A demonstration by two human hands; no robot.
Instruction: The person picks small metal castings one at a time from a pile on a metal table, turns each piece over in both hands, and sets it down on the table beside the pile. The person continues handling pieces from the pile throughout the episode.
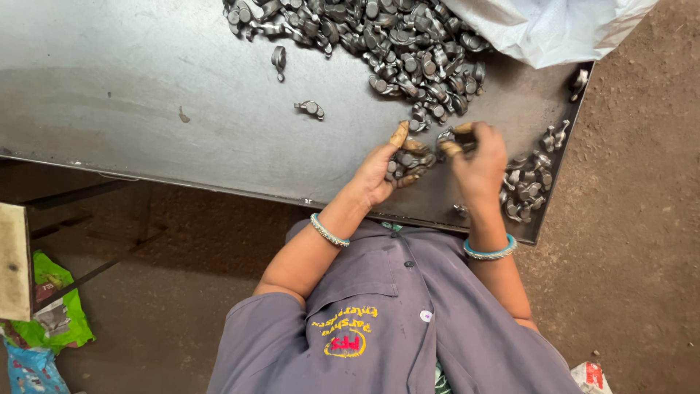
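My left hand (378, 174) is cupped, palm up, on several small grey metal forged parts (405, 159) near the front edge of the steel table (146, 109). My right hand (479, 157) sits just to its right and pinches one metal part (458, 136) between its fingertips. Tan covers wrap the fingertips of both hands. Each wrist wears a bangle. A large pile of the same parts (394, 44) lies at the far side of the table, beyond both hands.
A smaller heap of parts (529, 182) lies by the table's right corner. Two loose parts (279, 58) (310, 109) sit to the left of the pile. A white sack (547, 25) rests at the far right. Green bag (51, 306) on the dirt floor at left.
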